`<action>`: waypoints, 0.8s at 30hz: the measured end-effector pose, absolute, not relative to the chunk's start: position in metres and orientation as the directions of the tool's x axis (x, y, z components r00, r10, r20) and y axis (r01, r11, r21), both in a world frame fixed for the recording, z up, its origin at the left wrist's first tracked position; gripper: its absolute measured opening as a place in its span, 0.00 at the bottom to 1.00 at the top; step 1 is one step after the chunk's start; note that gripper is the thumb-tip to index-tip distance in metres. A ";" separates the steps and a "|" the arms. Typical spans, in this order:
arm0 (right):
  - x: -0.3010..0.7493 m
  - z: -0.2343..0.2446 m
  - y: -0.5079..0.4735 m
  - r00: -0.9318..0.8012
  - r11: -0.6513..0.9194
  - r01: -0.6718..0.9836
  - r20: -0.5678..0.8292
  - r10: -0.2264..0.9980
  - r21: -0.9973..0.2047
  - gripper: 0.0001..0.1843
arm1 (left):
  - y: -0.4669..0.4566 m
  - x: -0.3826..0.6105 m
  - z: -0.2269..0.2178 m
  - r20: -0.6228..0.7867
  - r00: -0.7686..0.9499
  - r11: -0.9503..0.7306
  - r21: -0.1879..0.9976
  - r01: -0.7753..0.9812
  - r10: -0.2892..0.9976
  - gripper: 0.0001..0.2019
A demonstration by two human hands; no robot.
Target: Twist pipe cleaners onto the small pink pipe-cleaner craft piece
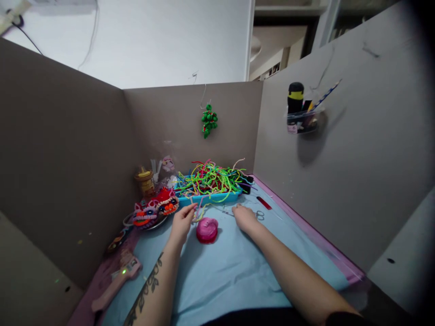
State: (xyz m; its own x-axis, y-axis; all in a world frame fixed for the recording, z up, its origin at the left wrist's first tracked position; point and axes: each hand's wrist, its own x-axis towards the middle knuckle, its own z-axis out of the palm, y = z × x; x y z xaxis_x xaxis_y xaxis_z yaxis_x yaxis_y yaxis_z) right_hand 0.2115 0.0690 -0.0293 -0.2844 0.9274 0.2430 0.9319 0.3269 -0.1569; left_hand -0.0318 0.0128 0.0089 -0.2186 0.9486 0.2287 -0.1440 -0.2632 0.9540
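Note:
My left hand (182,222) is closed in a pinch at the front edge of the blue tray, on what looks like a pale pipe cleaner. Lilac and yellow pipe cleaners (204,210) lie just beside its fingertips. My right hand (244,218) rests low over a pair of scissors (260,215), fingers curled round their middle. The handles stick out on its right and the thin blades show on its left. Between my hands a round pink bundle (207,230), glossy and coiled on top, sits on the blue cloth.
The blue tray (214,198) is heaped with colourful pipe cleaners. At left are fuzzy animal-face crafts (152,213), a jar (146,182) and a pink glue gun (117,280). A red strip (264,203) lies at right. Grey panels surround the table; a pen holder (302,120) hangs on one.

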 end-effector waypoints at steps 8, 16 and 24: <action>0.208 -0.006 0.059 -0.122 0.559 0.631 0.643 0.756 -0.538 0.10 | 0.013 -0.024 0.001 0.174 -0.231 -0.214 0.963 -0.161 0.957 0.13; 0.159 -0.007 0.021 -0.367 0.767 0.274 0.674 0.642 -0.581 0.13 | 0.009 -0.009 -0.004 0.328 -0.114 -0.322 0.944 0.073 0.938 0.05; 0.160 -0.005 0.015 -0.281 0.742 0.206 0.688 0.669 -0.638 0.11 | 0.008 -0.005 -0.005 0.348 -0.020 -0.345 0.934 0.095 0.937 0.05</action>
State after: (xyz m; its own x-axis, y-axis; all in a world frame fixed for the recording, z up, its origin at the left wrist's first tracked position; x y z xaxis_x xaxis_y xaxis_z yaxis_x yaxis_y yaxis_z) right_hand 0.1596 0.0145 -0.0051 -0.2805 0.6692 0.6881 0.2058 0.7422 -0.6378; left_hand -0.0054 0.0076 -0.0045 -0.0199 0.9371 0.3485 0.0955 -0.3451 0.9337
